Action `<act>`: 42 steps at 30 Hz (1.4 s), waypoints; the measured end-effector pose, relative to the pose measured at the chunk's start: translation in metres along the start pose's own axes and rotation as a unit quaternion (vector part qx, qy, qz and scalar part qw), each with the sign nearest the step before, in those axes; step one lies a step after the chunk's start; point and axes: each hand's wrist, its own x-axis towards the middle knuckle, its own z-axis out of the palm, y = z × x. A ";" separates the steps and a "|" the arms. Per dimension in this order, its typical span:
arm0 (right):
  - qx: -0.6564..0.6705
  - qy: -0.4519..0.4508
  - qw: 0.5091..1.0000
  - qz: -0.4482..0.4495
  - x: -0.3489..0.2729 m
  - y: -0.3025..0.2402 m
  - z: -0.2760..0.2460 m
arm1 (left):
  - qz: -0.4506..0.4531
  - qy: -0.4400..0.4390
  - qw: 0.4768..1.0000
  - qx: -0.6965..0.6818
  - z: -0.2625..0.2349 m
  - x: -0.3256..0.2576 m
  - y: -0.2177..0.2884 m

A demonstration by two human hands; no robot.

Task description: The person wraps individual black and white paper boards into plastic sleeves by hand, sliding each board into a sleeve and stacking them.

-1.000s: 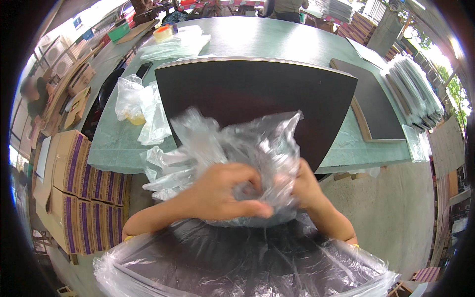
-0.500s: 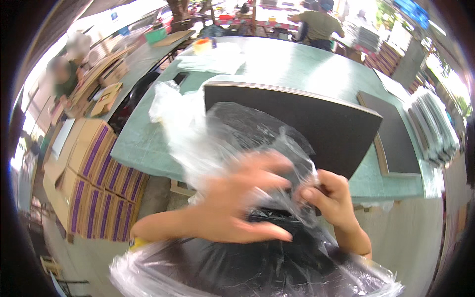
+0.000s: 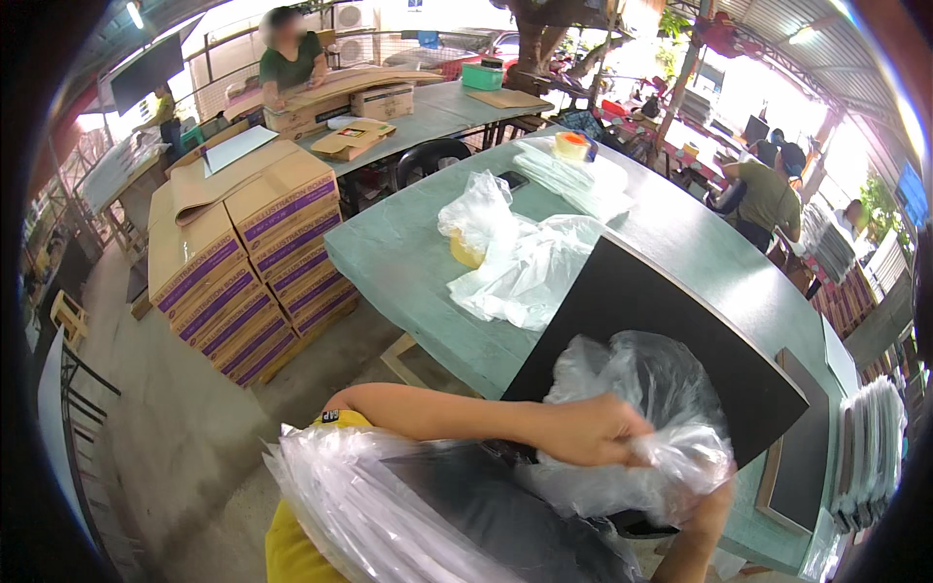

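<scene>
My left hand (image 3: pixel 595 428) reaches across and is closed on the gathered end of a clear plastic bag (image 3: pixel 637 374). On the other side of the bunched plastic, my right hand (image 3: pixel 708 505) grips it too, its fingers partly hidden by the film. The rest of the bag lies against my body, around a dark flat bundle (image 3: pixel 457 500) with crinkled clear edges. Just beyond my hands, a stack of black boards (image 3: pixel 671 330) rests at an angle on the green table (image 3: pixel 408 262).
Loose plastic bags (image 3: pixel 539 257) and a tape roll (image 3: pixel 573 146) lie on the table. More black boards (image 3: pixel 799 447) and wrapped stacks (image 3: pixel 870 447) sit at the right. Stacked cartons (image 3: pixel 248 262) stand left. Other people (image 3: pixel 292 58) work at the far tables.
My view has swung left, so things appear farther right. My left hand, spread and blurred before, is now closed on the plastic. The bag's end is bunched up between both hands.
</scene>
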 end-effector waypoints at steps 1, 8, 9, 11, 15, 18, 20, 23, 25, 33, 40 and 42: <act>-0.147 -0.246 0.958 0.020 0.007 0.010 -0.001 | 0.031 0.003 0.999 -0.013 -0.008 0.000 0.006; -0.424 -0.487 0.740 0.191 -0.007 -0.003 -0.021 | -0.143 -0.241 0.959 -0.031 -0.023 0.004 -0.007; -0.476 -0.476 0.710 0.209 -0.009 -0.005 -0.021 | -0.085 -0.188 0.976 -0.066 -0.027 0.003 -0.004; -0.597 -0.419 0.644 0.231 0.003 -0.002 -0.017 | 0.013 -0.202 0.965 -0.168 -0.021 -0.005 0.016; -0.740 -0.156 0.638 0.144 0.011 0.010 -0.042 | 0.022 -0.406 0.909 0.093 0.000 -0.014 0.033; -0.830 -0.101 0.549 0.012 -0.005 -0.009 -0.087 | -0.058 -0.252 0.899 0.354 -0.015 -0.047 -0.043; -0.548 -0.184 0.792 -0.194 -0.023 -0.030 -0.055 | -0.102 -0.231 0.835 0.488 -0.053 -0.056 -0.062; -0.642 -0.427 0.632 0.081 -0.057 -0.067 -0.007 | -0.124 -0.180 0.778 0.589 -0.055 -0.028 -0.056; -0.572 -0.492 0.651 0.083 -0.033 -0.056 -0.018 | -0.124 -0.110 0.747 0.644 -0.075 -0.041 -0.051; -0.838 0.048 0.539 0.074 -0.026 -0.042 -0.145 | 0.077 -0.317 0.861 0.391 -0.010 -0.020 0.048; -0.546 -0.216 0.783 -0.208 -0.059 -0.084 -0.034 | -0.292 -0.129 0.680 0.660 -0.097 -0.052 -0.006; -0.316 -0.453 0.787 -0.274 -0.070 -0.062 -0.002 | -0.131 0.103 0.802 0.574 -0.081 -0.023 -0.016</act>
